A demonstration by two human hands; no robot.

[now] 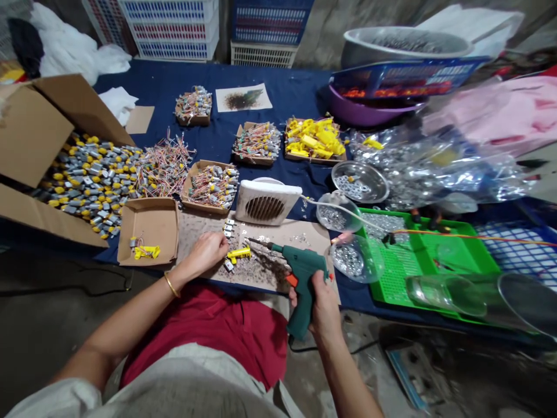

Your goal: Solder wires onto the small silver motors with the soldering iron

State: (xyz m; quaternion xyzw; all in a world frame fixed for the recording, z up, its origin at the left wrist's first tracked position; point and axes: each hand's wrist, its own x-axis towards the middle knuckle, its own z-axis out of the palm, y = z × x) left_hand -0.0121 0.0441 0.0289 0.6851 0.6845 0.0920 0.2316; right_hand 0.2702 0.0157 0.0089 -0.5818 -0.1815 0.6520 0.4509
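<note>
A cardboard sheet (319,234) spreads in front of the white vented box (270,200). The green tool (300,266), nearer me and right of the box, is clamped in my right hand (325,302). My left hand (206,253) has fingertips gathered at the yellow part (240,253) before the box; whether they grip, I cannot tell.

Both hands (322,297) are curled, forearms (124,328) angled inward.

There are one soldering gun (300,264) and five small cardboard trays (152,223).
</note>
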